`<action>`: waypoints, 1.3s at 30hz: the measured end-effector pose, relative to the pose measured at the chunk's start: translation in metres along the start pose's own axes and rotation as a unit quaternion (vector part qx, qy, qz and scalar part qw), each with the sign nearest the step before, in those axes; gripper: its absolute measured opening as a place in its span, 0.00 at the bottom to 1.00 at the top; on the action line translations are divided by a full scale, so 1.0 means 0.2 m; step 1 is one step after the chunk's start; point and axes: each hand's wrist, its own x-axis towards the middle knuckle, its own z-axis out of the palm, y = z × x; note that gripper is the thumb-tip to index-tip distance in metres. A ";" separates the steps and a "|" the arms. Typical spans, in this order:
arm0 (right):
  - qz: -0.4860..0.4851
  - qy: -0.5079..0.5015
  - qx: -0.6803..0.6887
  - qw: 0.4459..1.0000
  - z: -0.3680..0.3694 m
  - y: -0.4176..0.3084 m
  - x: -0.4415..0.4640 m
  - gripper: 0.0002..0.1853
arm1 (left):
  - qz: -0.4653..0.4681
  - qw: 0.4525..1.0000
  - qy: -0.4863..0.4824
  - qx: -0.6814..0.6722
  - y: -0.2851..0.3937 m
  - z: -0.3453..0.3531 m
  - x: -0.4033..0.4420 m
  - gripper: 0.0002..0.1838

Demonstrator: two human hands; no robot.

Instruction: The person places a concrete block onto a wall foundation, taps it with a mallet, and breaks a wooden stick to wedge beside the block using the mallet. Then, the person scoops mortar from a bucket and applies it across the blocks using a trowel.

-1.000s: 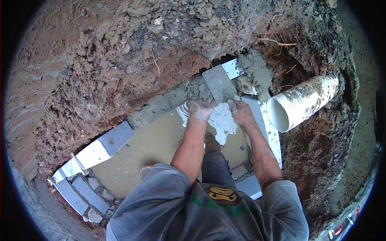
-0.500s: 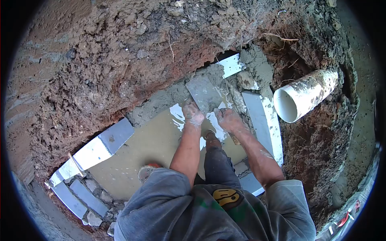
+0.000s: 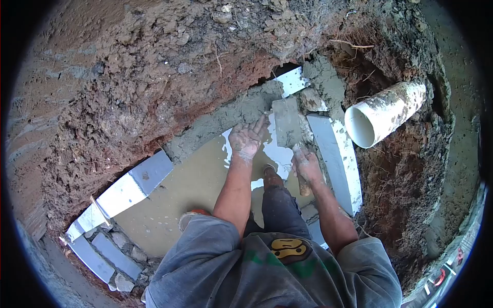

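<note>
My right hand (image 3: 307,167) is wrapped round the handle of a trowel (image 3: 287,122), whose flat, squarish grey blade points away from me. The butt of its wooden handle sticks out below my fist. The blade lies at the right end of a band of wet mortar (image 3: 226,120), by some rough stones. To the left of the blade, my left hand (image 3: 246,137) is open, its fingers stretched out and smeared with mortar. That hand is over the near edge of the mortar band, above muddy water (image 3: 200,177).
Grey blocks (image 3: 333,159) line the pit on the right, with others (image 3: 136,177) at the left. A white pipe (image 3: 385,115) juts from the soil at right. A steep earth bank (image 3: 154,77) rises beyond the mortar. My boot (image 3: 271,172) stands in the water.
The trowel has swung to the right and turned straighter, its handle now showing. My left hand has gone from closed beside the blade to open, with fingers extended.
</note>
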 end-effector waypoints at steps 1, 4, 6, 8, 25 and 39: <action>0.016 -0.012 0.148 0.989 0.02 0.08 0.01 0.24 | -0.008 0.999 -0.043 0.009 0.00 -0.04 0.00 0.32; 0.079 -0.100 0.483 0.866 0.25 0.30 0.14 0.24 | 0.008 0.998 -0.028 0.062 0.00 0.00 -0.04 0.33; 0.079 -0.141 0.572 0.804 0.44 0.25 0.18 0.24 | 0.014 0.993 -0.001 0.114 0.02 0.02 -0.07 0.34; 0.081 -0.176 0.594 0.780 0.62 0.15 0.24 0.24 | -0.001 0.983 -0.001 0.181 0.08 0.01 -0.12 0.34; 0.181 -0.231 0.610 0.736 1.61 0.12 -0.10 0.24 | 0.145 0.848 0.036 0.509 0.41 -0.07 -1.39 0.29; -0.259 -0.186 -0.627 0.711 1.35 0.27 -0.34 0.23 | 0.401 0.822 0.272 0.298 0.90 -1.55 -1.81 0.22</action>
